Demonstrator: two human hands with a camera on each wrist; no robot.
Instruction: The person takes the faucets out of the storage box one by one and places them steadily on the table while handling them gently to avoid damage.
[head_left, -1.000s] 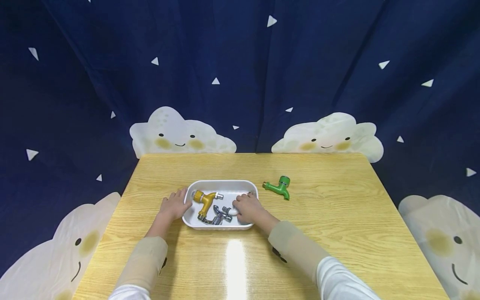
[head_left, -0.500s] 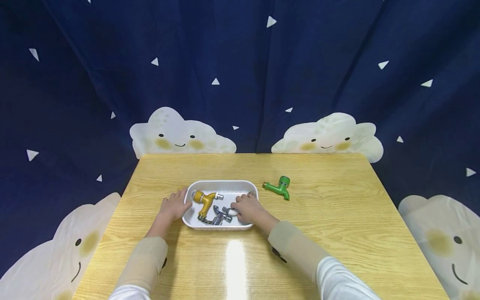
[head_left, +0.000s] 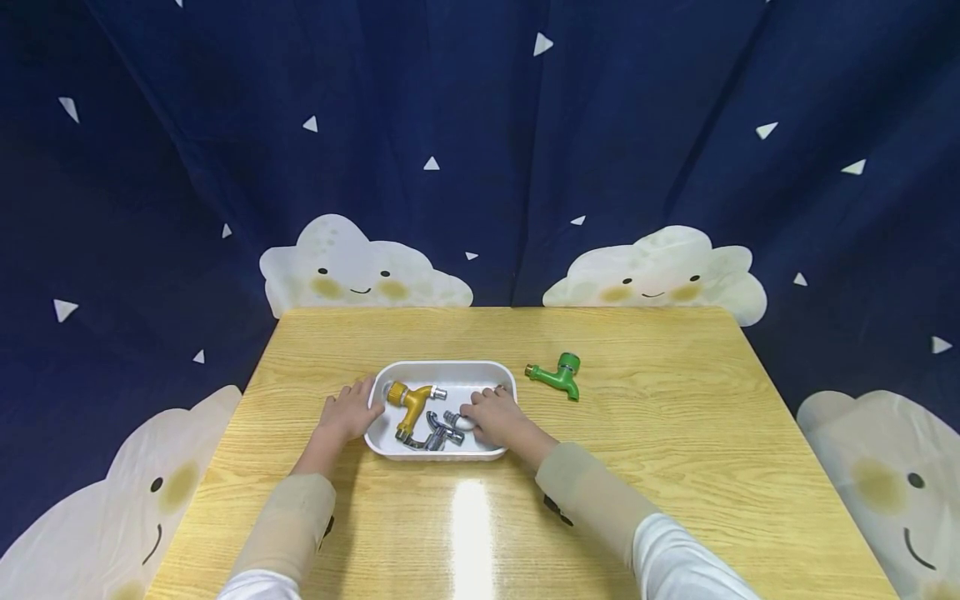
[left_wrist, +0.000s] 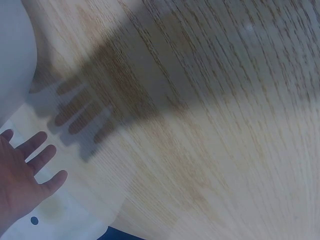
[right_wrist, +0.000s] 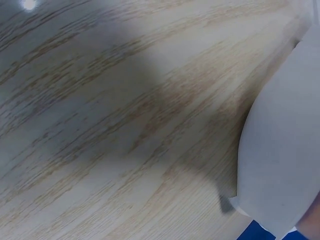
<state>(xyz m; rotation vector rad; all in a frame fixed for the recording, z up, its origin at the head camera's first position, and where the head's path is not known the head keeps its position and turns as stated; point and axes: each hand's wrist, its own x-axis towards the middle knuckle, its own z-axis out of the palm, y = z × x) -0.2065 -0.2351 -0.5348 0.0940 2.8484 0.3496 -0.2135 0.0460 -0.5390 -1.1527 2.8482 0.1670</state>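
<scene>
A white tray (head_left: 440,456) on the wooden table holds a yellow tap (head_left: 414,406) and several chrome tap parts (head_left: 435,437). My left hand (head_left: 348,412) rests against the tray's left end, thumb at the rim; in the left wrist view its fingers look straight and spread. My right hand (head_left: 495,416) reaches into the tray's right side, fingers curled down over a chrome tap (head_left: 452,418) with a pale curved spout. Most of that tap is hidden under the hand. Just right of the tray, a green tap (head_left: 557,377) lies on the table.
The wooden table (head_left: 675,433) extends around the tray. Behind it hangs a dark blue curtain (head_left: 480,150) with white triangles and printed clouds. Beige sleeves cover both forearms, and the right wrist view shows mainly table and sleeve (right_wrist: 280,140).
My right hand has shifted very slightly left inside the tray, and the pale curved spout at its fingers has moved a little. My left hand, the tray and the green tap stay put.
</scene>
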